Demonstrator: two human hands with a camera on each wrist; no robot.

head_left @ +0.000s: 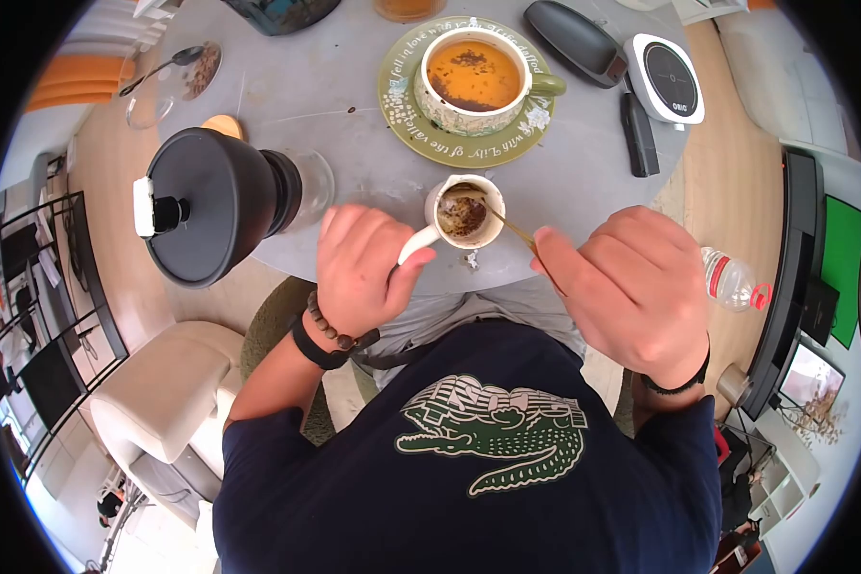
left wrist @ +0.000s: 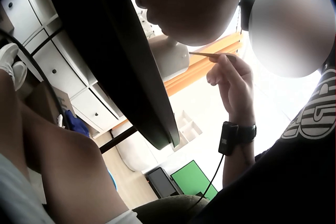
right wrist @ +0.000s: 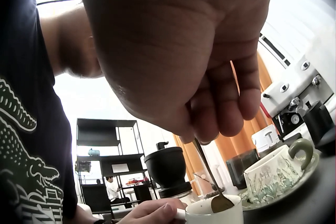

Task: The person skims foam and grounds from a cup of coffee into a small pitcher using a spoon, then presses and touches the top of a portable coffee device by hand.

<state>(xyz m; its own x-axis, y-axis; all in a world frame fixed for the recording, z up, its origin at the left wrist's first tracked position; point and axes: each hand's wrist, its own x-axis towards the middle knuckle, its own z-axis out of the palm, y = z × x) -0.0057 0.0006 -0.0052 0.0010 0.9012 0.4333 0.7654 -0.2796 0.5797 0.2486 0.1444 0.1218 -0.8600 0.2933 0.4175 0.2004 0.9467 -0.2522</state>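
At the table's near edge stands a small white cup point(head_left: 489, 232), its inside coated with dark brown, wet-looking grounds. My left hand point(head_left: 368, 263) grips the cup's handle point(head_left: 417, 245) between thumb and fingers. Between the thumb and fingers of my right hand point(head_left: 631, 287) is pinched a thin gold-coloured spoon point(head_left: 515, 230), slanting down into the cup. The right wrist view shows the spoon's bowl point(right wrist: 221, 203) at the cup's rim, with the other fingers curled. Just beyond the cup, a wide teacup point(head_left: 459, 121) of amber liquid with dark flecks sits on a green lettered saucer point(head_left: 402, 120).
Left on the table is a large black grinder-like vessel point(head_left: 206, 206) with a clear glass base. A dark spoon point(head_left: 177, 59) lies near glassware at the far left. Right of the saucer are a dark grey case point(head_left: 574, 40), a white device point(head_left: 665, 77) and a black stick-like object point(head_left: 639, 134).
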